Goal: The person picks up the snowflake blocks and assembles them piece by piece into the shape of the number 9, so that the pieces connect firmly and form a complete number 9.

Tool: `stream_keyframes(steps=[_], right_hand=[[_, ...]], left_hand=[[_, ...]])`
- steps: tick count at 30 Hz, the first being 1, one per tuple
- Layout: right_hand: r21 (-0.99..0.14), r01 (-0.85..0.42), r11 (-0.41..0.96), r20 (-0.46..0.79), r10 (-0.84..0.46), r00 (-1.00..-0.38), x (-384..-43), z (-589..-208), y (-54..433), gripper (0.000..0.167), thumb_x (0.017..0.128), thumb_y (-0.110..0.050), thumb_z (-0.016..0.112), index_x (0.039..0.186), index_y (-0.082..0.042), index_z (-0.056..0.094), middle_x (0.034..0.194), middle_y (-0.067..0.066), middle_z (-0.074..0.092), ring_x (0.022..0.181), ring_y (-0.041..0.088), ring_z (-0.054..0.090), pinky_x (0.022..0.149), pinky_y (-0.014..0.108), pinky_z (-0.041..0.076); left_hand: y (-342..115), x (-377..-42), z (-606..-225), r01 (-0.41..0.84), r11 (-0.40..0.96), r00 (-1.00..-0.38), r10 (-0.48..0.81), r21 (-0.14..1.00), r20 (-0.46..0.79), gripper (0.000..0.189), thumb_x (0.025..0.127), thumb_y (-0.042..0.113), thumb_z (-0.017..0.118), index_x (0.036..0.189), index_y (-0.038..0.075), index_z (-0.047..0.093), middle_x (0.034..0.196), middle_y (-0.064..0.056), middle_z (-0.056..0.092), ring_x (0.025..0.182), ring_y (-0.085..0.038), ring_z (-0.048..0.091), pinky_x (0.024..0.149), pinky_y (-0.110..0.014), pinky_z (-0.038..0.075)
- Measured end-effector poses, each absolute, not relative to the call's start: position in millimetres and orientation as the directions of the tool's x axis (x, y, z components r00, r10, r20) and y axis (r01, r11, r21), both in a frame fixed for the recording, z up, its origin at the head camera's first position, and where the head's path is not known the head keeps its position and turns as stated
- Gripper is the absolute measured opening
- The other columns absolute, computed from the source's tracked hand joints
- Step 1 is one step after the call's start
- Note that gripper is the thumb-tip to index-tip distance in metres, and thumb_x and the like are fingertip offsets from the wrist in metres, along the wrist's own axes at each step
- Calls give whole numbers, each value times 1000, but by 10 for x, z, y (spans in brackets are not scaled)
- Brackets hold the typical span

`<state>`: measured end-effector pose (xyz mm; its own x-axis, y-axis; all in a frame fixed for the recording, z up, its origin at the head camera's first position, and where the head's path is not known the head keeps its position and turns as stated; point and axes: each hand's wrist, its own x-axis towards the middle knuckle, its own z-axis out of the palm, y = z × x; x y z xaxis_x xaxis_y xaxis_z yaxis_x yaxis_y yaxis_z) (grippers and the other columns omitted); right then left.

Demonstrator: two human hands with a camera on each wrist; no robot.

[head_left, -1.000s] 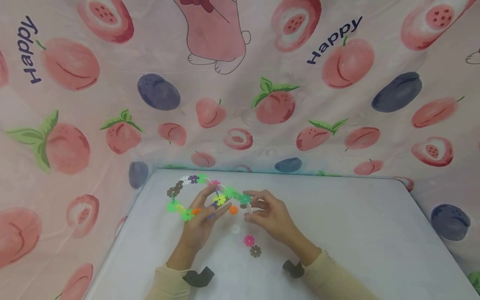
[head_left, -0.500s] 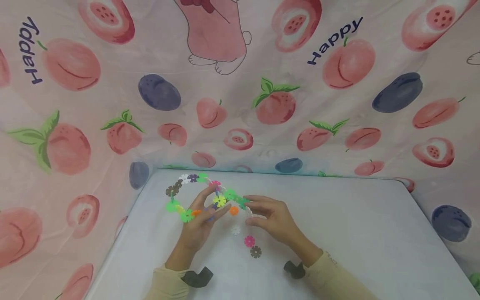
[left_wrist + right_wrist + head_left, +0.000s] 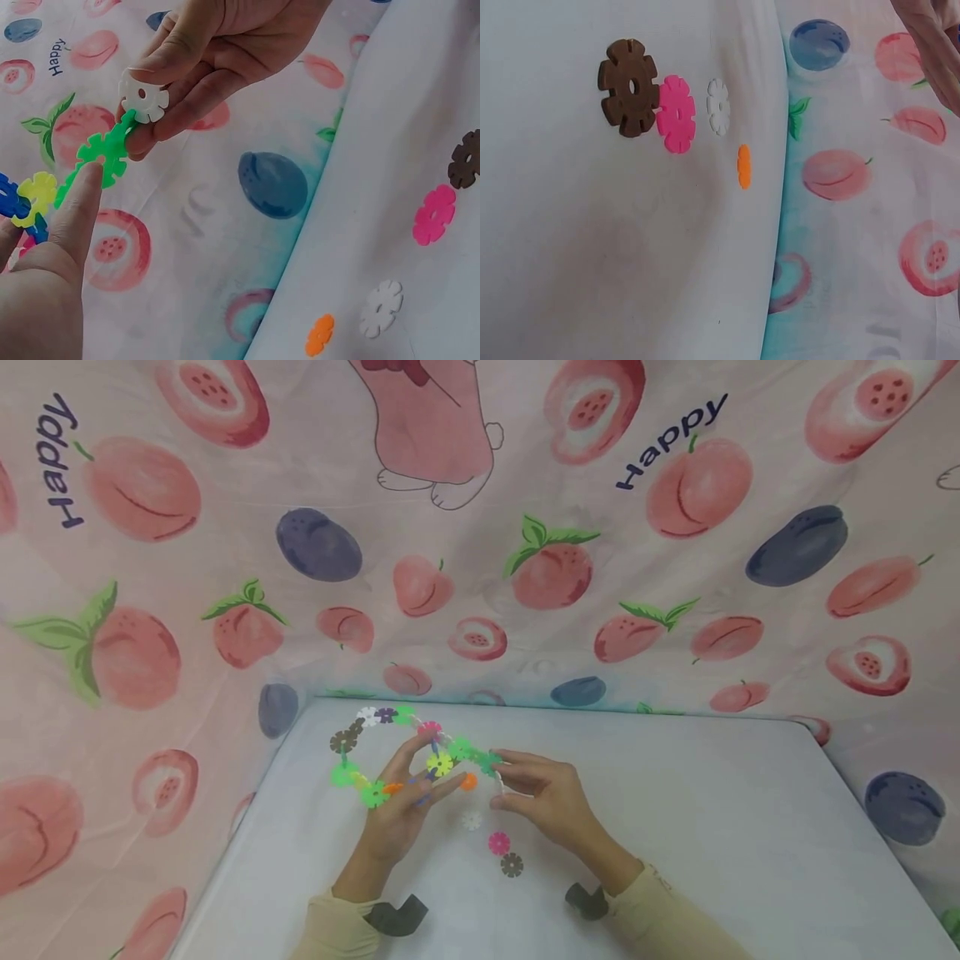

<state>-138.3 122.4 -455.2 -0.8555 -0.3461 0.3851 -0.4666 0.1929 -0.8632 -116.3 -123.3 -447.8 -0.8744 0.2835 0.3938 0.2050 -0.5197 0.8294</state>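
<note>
A long chain of interlocking flower-shaped plastic discs (image 3: 375, 793), in many colours, loops around my left hand (image 3: 397, 814) in the head view. That hand holds the chain between thumb and fingers. One straight finger of it touches a green disc (image 3: 112, 159) in the left wrist view. My right hand (image 3: 553, 795) pinches a white disc (image 3: 154, 99) between thumb and fingers at the chain's end. This white disc meets the green one edge to edge; how deep their slots sit is hard to tell. A yellow disc (image 3: 36, 193) and a blue disc (image 3: 9, 196) follow along the chain.
Loose on the white table (image 3: 675, 827) lie a brown disc (image 3: 630, 90), a pink disc (image 3: 676, 116), a white disc (image 3: 718, 107) and an orange disc (image 3: 744, 166). Fruit-printed cloth (image 3: 480, 568) hangs behind and at the sides of the table.
My right fingers have shifted slightly and now cover more of the chain's end, which has dipped a little. One left finger has lowered slightly. The loose discs lie as before.
</note>
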Motion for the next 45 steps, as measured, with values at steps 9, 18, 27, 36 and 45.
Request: stream_keyframes(steps=[9,18,27,36,45], right_hand=[[-879,-446,168,378,-326,-867,-1384,-4556,1228,46,75,-22,90,118,-10,77,131,3,71,119,19,69,88,28,58],[-912,-399,91,345,-356,-869,-1405,-4572,1264,45,74,-14,91,116,-4,76,130,13,71,111,21,73,86,31,59],[-930,-355,90,299,-375,-878,-1415,-4576,1286,47,73,-16,92,117,-5,76,130,11,70,108,20,73,85,31,60],[-943,-318,94,260,-387,-885,-1405,-4571,1280,47,73,-7,91,117,-5,76,133,14,68,109,20,73,85,31,60],[-943,-319,99,254,-407,-877,-1433,-4553,1292,54,71,-14,92,121,-4,74,134,16,67,111,23,73,85,32,60]], left_hand=[[-1242,-1180,-4536,185,-529,-867,309,828,390,57,96,-6,38,152,-6,26,165,-14,5,133,-30,57,109,-46,49],[-1224,-1191,-4532,167,-529,-880,300,832,368,58,96,-5,38,153,-6,26,163,-14,11,123,-23,62,108,-47,49],[-1229,-1188,-4552,173,-523,-872,313,835,376,57,96,-6,38,153,-6,27,165,-16,5,130,-28,58,110,-46,48],[-1213,-1194,-4543,152,-537,-882,306,830,359,56,98,-6,38,153,-6,28,166,-12,10,87,-9,70,110,-47,48],[-1225,-1201,-4558,143,-548,-883,305,824,356,57,97,-6,38,154,-5,29,165,-17,12,121,-15,65,110,-46,47]])
